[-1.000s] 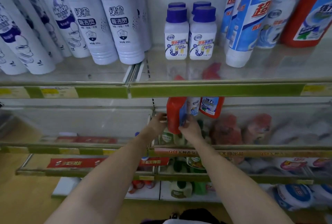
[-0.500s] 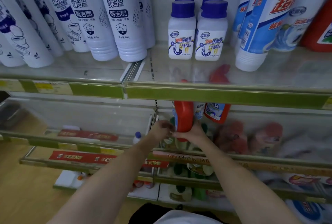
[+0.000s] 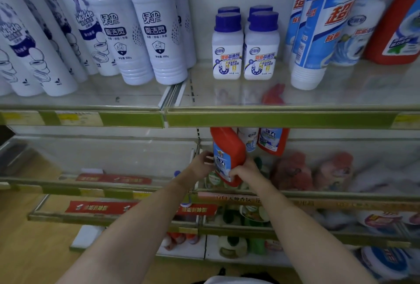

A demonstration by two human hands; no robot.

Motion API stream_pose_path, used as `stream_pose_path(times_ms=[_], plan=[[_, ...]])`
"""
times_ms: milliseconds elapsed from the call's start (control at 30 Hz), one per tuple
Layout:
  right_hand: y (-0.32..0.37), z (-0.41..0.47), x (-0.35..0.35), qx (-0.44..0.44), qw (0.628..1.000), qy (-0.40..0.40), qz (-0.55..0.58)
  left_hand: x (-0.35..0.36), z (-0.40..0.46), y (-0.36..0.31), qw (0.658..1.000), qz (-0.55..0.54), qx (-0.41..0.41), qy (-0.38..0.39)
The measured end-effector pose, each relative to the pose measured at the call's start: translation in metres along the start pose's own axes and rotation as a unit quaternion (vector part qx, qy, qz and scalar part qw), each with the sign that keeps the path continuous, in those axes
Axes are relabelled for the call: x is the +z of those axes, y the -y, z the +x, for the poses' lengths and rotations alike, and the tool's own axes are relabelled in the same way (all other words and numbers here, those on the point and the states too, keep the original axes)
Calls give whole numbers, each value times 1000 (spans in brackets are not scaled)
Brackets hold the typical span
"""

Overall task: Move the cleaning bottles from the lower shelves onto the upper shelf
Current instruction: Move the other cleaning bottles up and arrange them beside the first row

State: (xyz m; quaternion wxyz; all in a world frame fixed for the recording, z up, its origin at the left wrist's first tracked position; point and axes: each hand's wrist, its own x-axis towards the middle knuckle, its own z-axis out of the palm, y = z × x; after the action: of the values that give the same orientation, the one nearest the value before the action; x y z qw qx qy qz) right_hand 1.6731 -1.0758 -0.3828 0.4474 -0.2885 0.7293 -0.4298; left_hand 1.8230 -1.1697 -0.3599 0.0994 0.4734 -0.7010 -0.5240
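Red plastic bottle with a blue label (image 3: 228, 154), tilted, held below the upper glass shelf's green edge (image 3: 272, 120), top hidden behind it. Right hand (image 3: 244, 170) curled round its base; left hand (image 3: 203, 161) touching its side, grip unclear. Contents not visible. Another red bottle (image 3: 272, 140) just behind.

Viewpoint: one head-worn wide-angle view, set at about the level of the upper shelf (image 3: 272, 120).
Direction: forward and down onto the lower shelves (image 3: 318, 201).
Proximity: close; both forearms are seen entering from the bottom edge.
Overlap: none, single view.
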Motion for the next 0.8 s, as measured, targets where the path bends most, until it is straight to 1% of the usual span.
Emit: stream_pose_path(times_ms=[133,200,267,333,467,600,700,733,800], plan=[[18,-33,11,22,994,-16,108,-10,-22,9,998,-38,30,33],[26,-53,15,35,988,-23,146,-14,-33,11,996,-79,30,39],[31,-74,18,34,985,-5,169,-16,-43,12,993,-107,31,33],[28,-89,23,33,985,17,168,-17,-54,19,991,-128,26,32],[5,-128,35,60,984,50,161,-16,-83,38,981,-185,7,64],[-30,-181,48,95,980,83,154,2,-117,46,950,-296,-29,95],[-55,-221,55,107,976,84,169,22,-142,53,930,-333,-44,149],[-63,-233,56,115,974,76,178,29,-150,57,927,-337,-47,154],[-75,-250,56,127,973,55,186,46,-164,64,923,-353,-63,140]])
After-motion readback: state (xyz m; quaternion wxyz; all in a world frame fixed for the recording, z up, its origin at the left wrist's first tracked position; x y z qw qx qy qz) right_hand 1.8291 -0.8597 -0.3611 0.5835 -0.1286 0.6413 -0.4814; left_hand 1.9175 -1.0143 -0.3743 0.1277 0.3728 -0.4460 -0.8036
